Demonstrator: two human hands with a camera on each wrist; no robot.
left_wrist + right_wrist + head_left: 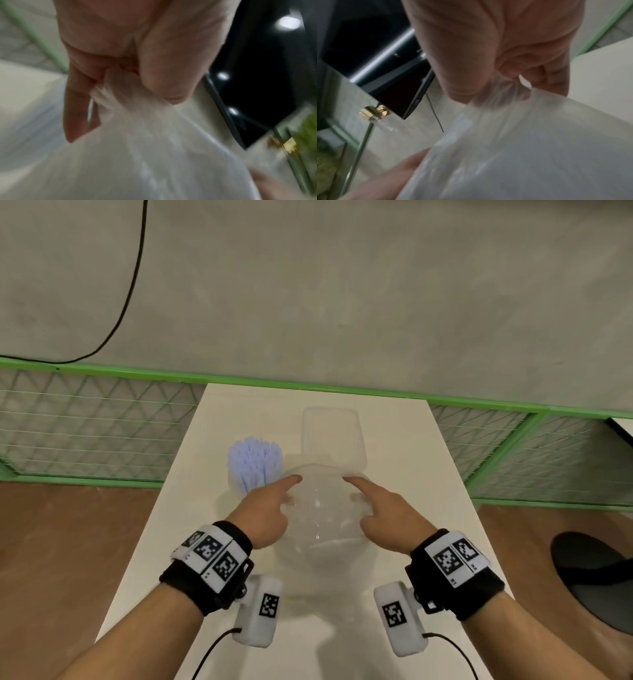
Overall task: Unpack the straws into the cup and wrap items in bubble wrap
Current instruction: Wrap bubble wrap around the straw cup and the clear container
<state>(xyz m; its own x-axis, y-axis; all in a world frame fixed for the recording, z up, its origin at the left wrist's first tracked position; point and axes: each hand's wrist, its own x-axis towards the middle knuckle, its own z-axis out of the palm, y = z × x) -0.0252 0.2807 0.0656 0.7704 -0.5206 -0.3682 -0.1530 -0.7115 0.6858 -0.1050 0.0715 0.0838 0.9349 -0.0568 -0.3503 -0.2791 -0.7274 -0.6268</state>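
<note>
A bunch of pale blue straws (255, 460) stands upright in a clear cup on the white table (428, 491), left of centre. In front of me a clear sheet of bubble wrap (325, 522) hangs stretched between both hands above the table. My left hand (274, 505) pinches its left edge, index finger pointing forward. The left wrist view is blurred, with thumb and fingers (163, 75) bunching the bubble wrap (154, 162). My right hand (380, 505) pinches the right edge the same way; its fingers (544, 77) gather the bubble wrap (530, 148).
A clear, rectangular plastic container (332, 433) lies on the table behind the wrap. A green mesh fence (85, 426) runs behind the table. A black round seat (596, 577) stands at the right over brown floor. A black cable (133, 278) hangs on the wall.
</note>
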